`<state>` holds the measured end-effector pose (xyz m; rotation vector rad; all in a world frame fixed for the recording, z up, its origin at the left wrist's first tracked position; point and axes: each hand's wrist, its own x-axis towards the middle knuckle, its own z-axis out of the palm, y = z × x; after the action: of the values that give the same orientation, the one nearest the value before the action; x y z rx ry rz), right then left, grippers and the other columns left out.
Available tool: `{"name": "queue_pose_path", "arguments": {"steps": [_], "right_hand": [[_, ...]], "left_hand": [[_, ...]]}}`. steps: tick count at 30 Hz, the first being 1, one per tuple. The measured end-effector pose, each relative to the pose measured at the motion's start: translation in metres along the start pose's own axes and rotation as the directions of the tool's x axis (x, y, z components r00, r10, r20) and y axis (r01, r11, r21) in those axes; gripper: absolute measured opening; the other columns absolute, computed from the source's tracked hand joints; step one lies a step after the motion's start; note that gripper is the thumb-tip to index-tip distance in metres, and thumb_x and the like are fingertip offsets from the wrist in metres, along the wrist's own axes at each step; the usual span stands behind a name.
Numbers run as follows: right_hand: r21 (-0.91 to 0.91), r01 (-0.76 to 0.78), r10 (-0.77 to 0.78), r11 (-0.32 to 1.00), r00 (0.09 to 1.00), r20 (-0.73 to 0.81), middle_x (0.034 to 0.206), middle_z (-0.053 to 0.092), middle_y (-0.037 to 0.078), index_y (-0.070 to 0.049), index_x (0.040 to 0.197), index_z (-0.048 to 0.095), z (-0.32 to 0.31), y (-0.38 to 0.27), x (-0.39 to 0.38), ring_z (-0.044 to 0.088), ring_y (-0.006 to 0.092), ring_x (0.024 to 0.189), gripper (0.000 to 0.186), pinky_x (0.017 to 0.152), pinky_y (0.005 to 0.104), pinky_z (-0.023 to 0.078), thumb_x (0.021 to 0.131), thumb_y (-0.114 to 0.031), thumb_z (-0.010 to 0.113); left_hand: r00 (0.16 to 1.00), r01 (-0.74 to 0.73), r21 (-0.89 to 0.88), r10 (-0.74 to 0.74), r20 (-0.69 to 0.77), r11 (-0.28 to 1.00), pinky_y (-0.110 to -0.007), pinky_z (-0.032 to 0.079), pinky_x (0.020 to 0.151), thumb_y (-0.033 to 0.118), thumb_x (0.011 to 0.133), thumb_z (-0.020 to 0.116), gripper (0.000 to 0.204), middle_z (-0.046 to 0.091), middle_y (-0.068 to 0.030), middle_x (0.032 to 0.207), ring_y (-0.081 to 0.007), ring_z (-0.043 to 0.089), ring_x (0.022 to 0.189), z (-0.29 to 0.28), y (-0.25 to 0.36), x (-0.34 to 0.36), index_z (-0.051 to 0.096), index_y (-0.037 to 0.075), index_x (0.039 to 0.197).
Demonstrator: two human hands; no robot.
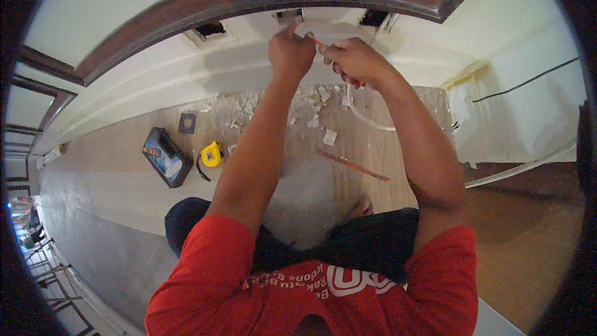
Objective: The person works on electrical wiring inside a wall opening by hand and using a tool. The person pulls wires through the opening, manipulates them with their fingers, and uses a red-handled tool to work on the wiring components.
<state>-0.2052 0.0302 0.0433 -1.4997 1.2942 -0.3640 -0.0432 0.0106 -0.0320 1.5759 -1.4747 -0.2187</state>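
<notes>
Both my arms reach forward to the pale wall, where a middle square hole (289, 15) sits under the dark wooden moulding. My left hand (291, 55) is closed just below that hole, its fingertips bunched at the opening; what they grip is hidden. My right hand (359, 62) wraps around a slim orange-red tool (320, 44), whose tip points toward my left fingers. More orange-red shows under the right palm, but its exact kind is unclear. A white flexible tube (364, 116) curves down below my right hand and passes behind the forearm.
Two other holes (211, 29) (374, 18) flank the middle one. Rubble (318, 99) litters the wood-look floor, with a reddish strip (356, 167) nearer me. On the left lie a yellow tape measure (211, 154), a black box (166, 157) and a dark square plate (187, 123).
</notes>
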Motion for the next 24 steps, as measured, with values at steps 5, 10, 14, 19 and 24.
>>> {"name": "queue_pose_path", "arguments": {"steps": [5, 10, 14, 19, 24], "right_hand": [[-0.113, 0.018, 0.001, 0.993, 0.986, 0.165, 0.058, 0.051, 0.001, -0.002, 0.085, 0.062, 0.002, -0.004, 0.002, 0.046, 0.0103, 0.042, 0.040, 0.037, 0.0286, 0.036, 0.094, -0.040, 0.054], [-0.184, 0.083, -0.038, 0.979, 0.971, 0.236, 0.057, 0.050, 0.001, -0.001, 0.087, 0.062, -0.003, -0.002, 0.006, 0.047, 0.0109, 0.042, 0.042, 0.038, 0.0288, 0.038, 0.094, -0.041, 0.053], [-0.160, 0.075, -0.034, 0.984, 0.968, 0.247, 0.058, 0.050, 0.001, -0.001, 0.087, 0.063, -0.007, 0.001, 0.009, 0.048, 0.0112, 0.042, 0.042, 0.038, 0.0290, 0.037, 0.095, -0.041, 0.053], [-0.174, 0.086, -0.045, 0.981, 0.972, 0.229, 0.057, 0.050, 0.001, 0.000, 0.087, 0.062, 0.000, -0.007, 0.003, 0.047, 0.0111, 0.042, 0.042, 0.038, 0.0289, 0.037, 0.096, -0.040, 0.052], [-0.138, 0.082, -0.049, 0.987, 0.973, 0.225, 0.059, 0.050, 0.001, 0.000, 0.088, 0.061, -0.006, -0.002, 0.006, 0.046, 0.0106, 0.042, 0.042, 0.038, 0.0282, 0.037, 0.097, -0.040, 0.050]], "left_hand": [[0.991, 0.067, 0.058, -0.060, -0.123, 0.996, -0.035, 0.049, 0.060, 0.012, 0.072, 0.072, 0.028, 0.065, -0.0100, 0.065, -0.0247, 0.063, 0.060, -0.008, -0.002, -0.018, 0.069, 0.009, 0.100], [0.980, 0.065, -0.028, -0.069, -0.188, 0.997, -0.034, 0.047, 0.056, 0.011, 0.073, 0.076, 0.029, 0.062, -0.0084, 0.061, -0.0225, 0.060, 0.054, -0.013, -0.006, -0.018, 0.068, 0.004, 0.101], [0.995, -0.041, 0.008, 0.042, -0.090, 0.999, -0.034, 0.048, 0.056, 0.014, 0.075, 0.076, 0.039, 0.063, -0.0093, 0.063, -0.0217, 0.062, 0.055, -0.006, -0.002, -0.015, 0.065, 0.000, 0.110], [0.999, 0.008, -0.190, -0.001, 0.035, 0.982, -0.035, 0.050, 0.061, 0.019, 0.076, 0.076, 0.047, 0.066, -0.0123, 0.069, -0.0238, 0.066, 0.062, -0.001, -0.010, -0.008, 0.062, -0.001, 0.116], [0.992, 0.000, -0.149, 0.019, 0.125, 0.989, -0.037, 0.051, 0.065, 0.023, 0.076, 0.076, 0.053, 0.067, -0.0132, 0.072, -0.0265, 0.067, 0.067, 0.003, -0.008, -0.004, 0.059, -0.001, 0.121]]}}
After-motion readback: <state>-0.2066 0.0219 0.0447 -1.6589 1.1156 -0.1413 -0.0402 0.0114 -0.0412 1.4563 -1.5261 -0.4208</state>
